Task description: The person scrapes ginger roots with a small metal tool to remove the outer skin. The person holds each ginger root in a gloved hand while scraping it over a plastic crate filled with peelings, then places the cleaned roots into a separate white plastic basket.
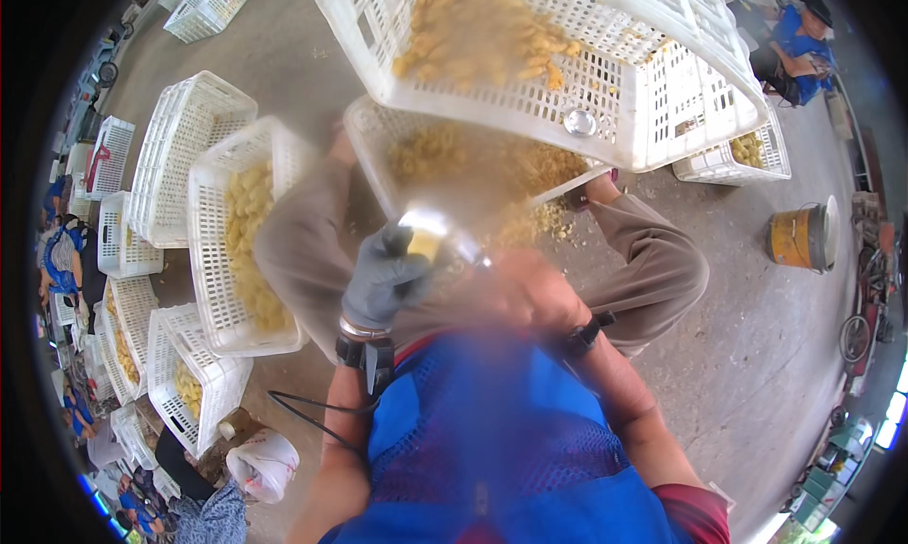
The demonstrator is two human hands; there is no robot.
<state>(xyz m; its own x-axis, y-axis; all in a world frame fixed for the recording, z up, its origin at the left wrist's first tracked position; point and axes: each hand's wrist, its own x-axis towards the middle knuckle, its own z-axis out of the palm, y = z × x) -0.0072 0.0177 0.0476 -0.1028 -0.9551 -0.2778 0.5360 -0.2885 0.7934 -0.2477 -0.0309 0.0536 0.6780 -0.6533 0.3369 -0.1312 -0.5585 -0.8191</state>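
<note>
My left hand [383, 278], in a grey glove, holds a pale yellow root piece [425, 246] in front of my lap. A shiny metal tool [468, 249], blurred, lies across from that piece toward my right hand [535, 288]. My right hand is bare, its fingers curled around the near end of the tool; blur hides the exact grip. Just beyond both hands stands a white plastic crate [369, 150] with yellowish pieces and shavings in it. Above it, a larger white crate [489, 107] rests tilted, with yellow-brown knobbly roots [461, 33] at its left.
A small round metal dish [580, 122] sits on the tilted crate. At my left is a crate of pale roots [248, 260] beside a stacked crate [191, 154]. A yellow bucket [794, 239] stands on the right. A seated person [801, 47] is at far right; others work at left.
</note>
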